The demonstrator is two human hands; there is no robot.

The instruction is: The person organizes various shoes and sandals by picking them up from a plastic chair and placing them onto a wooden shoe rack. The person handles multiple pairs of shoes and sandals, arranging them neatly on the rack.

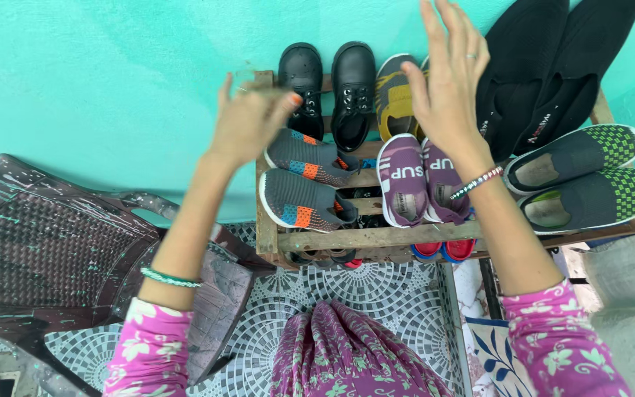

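Shoes on wooden rack (347, 237), both hands raised above them
Grey shoes (304, 180) with orange and blue patches lie on the rack's left side, just under the left hand (248, 121), fingers loosely curled, holding nothing; purple shoes (420, 180) sit mid-rack below the right hand (446, 81), spread wide and empty; black shoes (328, 84) stand behind; brown chair (53, 242) at left

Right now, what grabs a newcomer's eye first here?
The wooden shoe rack against the turquoise wall, packed with pairs: black lace-up shoes at the back, grey knit shoes with orange and blue patches in front of them, purple slip-ons in the middle. Both hands hang open above it, the left hand over the grey pair, the right hand above the purple pair. A dark paint-flecked plastic chair sits at far left.
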